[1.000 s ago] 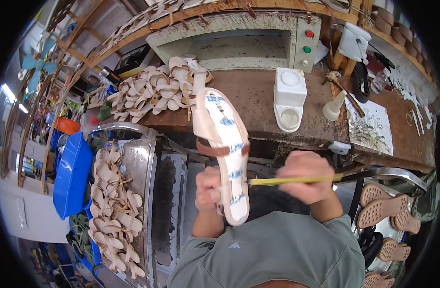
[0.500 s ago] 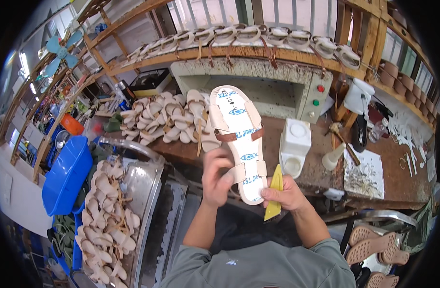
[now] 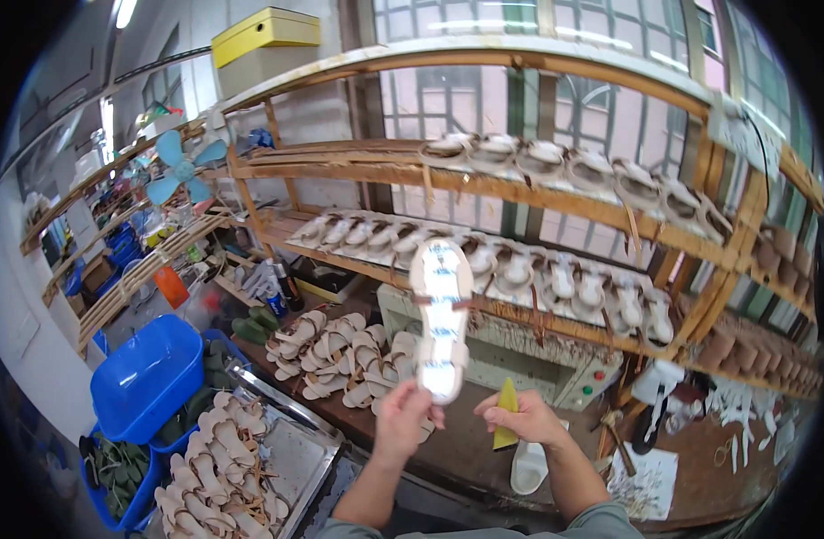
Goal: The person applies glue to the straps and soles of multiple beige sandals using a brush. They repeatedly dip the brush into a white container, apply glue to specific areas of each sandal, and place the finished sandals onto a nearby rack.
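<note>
A beige sandal [image 3: 443, 337] with straps and a brown band stands nearly upright in front of the shelves, its pale, blue-printed insole toward me. My left hand [image 3: 403, 420] is closed around its lower end. To the right, my right hand [image 3: 531, 420] grips a flat yellow brush [image 3: 505, 415] with a dark lower edge, apart from the sandal. Below that hand, a white container [image 3: 529, 469] on the bench is partly hidden by my forearm.
Wooden shelves [image 3: 484, 184] hold rows of sandals. A sandal pile [image 3: 340, 359] lies on the bench beside a worn metal box machine [image 3: 565, 382]. More sandals [image 3: 219, 476] cover a metal tray [image 3: 309, 458]. Left is a blue tub [image 3: 147, 377]; right, a stained paper [image 3: 647, 476].
My view has tilted up toward the shelves. The left hand has moved onto the sandal's lower end and holds it. My right hand has let go of the sandal and keeps the brush.
</note>
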Demonstrator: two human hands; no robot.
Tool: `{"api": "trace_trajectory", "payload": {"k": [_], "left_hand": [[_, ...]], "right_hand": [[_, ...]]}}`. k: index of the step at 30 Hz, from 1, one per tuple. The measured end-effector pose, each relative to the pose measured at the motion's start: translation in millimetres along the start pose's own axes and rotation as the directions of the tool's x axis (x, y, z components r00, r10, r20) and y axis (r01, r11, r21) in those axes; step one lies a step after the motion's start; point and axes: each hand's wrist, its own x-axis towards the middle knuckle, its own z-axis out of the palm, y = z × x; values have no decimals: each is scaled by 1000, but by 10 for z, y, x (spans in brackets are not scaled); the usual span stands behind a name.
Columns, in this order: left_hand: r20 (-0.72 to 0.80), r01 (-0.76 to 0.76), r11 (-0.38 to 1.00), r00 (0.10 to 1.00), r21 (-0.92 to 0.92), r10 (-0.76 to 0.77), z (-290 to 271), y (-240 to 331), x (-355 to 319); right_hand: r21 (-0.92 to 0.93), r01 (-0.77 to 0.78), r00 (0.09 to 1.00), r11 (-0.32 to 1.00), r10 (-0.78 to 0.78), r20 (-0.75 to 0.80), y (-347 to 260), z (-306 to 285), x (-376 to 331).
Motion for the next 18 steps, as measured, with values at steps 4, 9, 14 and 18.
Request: {"api": "trace_trajectory", "payload": {"k": [4, 9, 14, 18], "left_hand": [[-6, -135, 990, 991, -24, 135, -146, 922, 1225], [99, -85, 995, 991, -61, 90, -330, 1861, 2935], [170, 88, 995, 982, -42, -80, -320, 1794, 4203], [144, 169, 985, 975, 22, -171, -155, 1567, 4573]], "right_hand": [[-101, -16, 983, 995, -3, -186, -153, -313, 7], [-33, -34, 933, 999, 20, -359, 209, -435, -231], [51, -51, 826, 997, 71, -560, 404, -400, -475], [96, -2, 729, 995, 67, -681, 590, -467, -720]]}}
